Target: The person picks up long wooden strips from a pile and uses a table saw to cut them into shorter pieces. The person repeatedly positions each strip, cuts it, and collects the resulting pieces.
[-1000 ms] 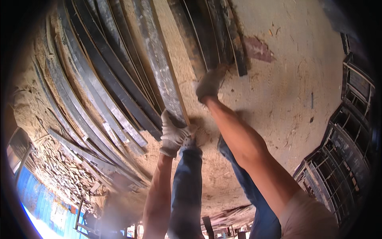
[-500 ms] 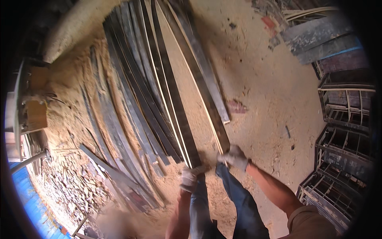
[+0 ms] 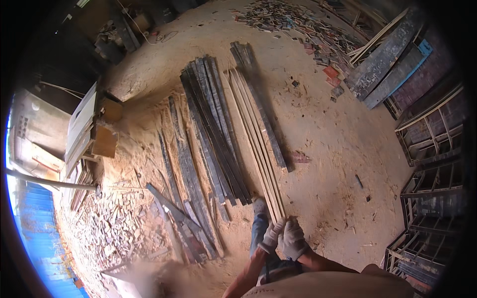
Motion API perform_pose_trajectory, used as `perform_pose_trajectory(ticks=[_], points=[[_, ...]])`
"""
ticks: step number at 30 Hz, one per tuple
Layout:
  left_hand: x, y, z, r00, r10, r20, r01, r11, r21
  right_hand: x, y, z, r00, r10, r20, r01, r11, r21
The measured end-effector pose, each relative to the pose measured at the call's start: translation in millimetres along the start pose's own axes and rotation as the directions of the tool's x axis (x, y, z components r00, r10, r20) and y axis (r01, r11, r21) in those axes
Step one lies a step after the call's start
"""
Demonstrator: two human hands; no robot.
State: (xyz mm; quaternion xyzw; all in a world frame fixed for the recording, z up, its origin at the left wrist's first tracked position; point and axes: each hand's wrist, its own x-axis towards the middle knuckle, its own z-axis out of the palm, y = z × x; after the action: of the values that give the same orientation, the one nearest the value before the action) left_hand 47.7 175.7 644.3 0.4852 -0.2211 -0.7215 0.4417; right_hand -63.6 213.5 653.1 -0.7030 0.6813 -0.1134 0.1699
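Observation:
My left hand (image 3: 271, 236) and my right hand (image 3: 293, 239), both in pale work gloves, are side by side low in the view. They are closed around the near ends of a bundle of long, thin wooden strips (image 3: 259, 160). The strips show pale edges with dark lines between them, and they stretch away toward the far side. Just to their right lies a stack of dark planks (image 3: 271, 133). A larger stack of black planks (image 3: 214, 141) is on their left. My fingers partly hide the strips' near ends.
Weathered boards (image 3: 188, 171) lie in sawdust further left, near a heap of wood offcuts (image 3: 117, 223). Another offcut heap (image 3: 285, 19) is at the far side. Dark framed panels (image 3: 432, 208) stand along the right. A wooden stand (image 3: 105, 141) is at the left.
My hands, apart before with strips in each, have come together, and the strips now form one bundle with pale edges up. The view has shifted to take in more of the far floor.

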Motion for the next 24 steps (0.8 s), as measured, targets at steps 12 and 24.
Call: perform_pose_trajectory(ticks=[12, 24], points=[[-196, -91, 93, 0.963, -0.269, -0.016, 0.269, 0.958, 0.1, -119, 103, -99, 0.836, 0.205, 0.509, -0.537, 0.503, 0.678], [-343, -141, 119, 0.909, -0.371, 0.192, 0.417, 0.825, -0.381, -229, 107, -113, 0.778, 0.054, 0.626, -0.587, 0.419, 0.693]])
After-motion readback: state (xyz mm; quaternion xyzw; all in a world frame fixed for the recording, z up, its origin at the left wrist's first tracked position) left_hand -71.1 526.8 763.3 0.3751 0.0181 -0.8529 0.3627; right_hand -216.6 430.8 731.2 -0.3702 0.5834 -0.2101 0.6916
